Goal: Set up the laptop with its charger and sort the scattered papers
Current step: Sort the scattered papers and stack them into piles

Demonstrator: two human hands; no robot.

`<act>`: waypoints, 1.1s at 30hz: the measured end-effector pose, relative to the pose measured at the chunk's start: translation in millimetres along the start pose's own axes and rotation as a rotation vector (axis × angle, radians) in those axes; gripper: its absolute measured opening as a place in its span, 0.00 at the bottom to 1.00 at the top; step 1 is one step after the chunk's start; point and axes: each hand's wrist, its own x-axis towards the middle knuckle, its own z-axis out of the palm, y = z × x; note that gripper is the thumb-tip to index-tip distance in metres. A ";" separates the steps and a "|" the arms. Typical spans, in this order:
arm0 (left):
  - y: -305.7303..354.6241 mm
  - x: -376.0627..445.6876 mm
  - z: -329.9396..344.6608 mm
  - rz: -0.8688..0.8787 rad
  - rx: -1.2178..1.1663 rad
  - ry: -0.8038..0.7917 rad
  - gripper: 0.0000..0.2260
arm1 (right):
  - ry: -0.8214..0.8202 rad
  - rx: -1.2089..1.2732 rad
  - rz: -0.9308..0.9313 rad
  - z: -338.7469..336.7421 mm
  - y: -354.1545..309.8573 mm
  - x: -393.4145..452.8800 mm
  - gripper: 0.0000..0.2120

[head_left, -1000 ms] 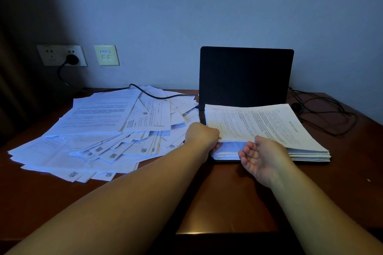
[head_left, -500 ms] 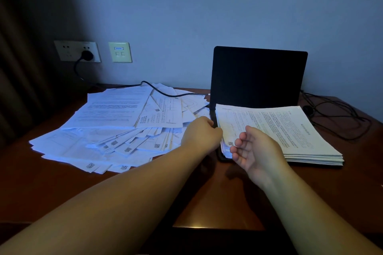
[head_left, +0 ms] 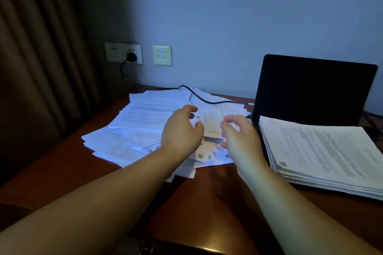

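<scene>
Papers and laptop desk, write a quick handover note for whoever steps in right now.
Left hand and right hand hover open over the scattered papers, holding nothing.
Laptop stands open, screen dark; its charger cable runs from the wall socket across the papers to its left edge.
Done: charger plugged in at the wall, neat stack resting on the laptop's base.
Left: gather the scattered papers and sort them.

Both hands over scattered papers (head_left: 145, 122) at worktop (head_left: 68, 163) back-left: left hand (head_left: 182, 132) and right hand (head_left: 238, 134) loosely curled, holding nothing. Neat stack (head_left: 323, 155) on laptop (head_left: 315, 89) at right edge. Charger cable (head_left: 199, 96) crosses papers to wall socket (head_left: 123, 53).
</scene>
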 end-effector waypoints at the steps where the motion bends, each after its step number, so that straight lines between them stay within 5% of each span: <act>1: -8.1 5.3 -5.9 0.014 0.022 0.031 0.21 | -0.015 -0.117 -0.076 8.4 -0.4 2.7 0.11; 9: -60.4 33.0 -38.3 0.049 0.016 0.203 0.26 | -0.098 -0.674 -0.397 55.1 4.8 21.7 0.51; 15: -75.7 39.0 -37.1 0.100 0.206 -0.103 0.30 | -0.164 -0.869 -0.406 53.8 18.9 31.0 0.58; 20: -74.7 48.5 -32.5 0.050 0.416 -0.352 0.39 | -0.253 -1.027 -0.306 53.1 23.7 40.3 0.53; 33: -76.6 48.3 -29.2 0.053 0.434 -0.425 0.35 | -0.207 -0.890 -0.254 49.6 36.4 57.9 0.25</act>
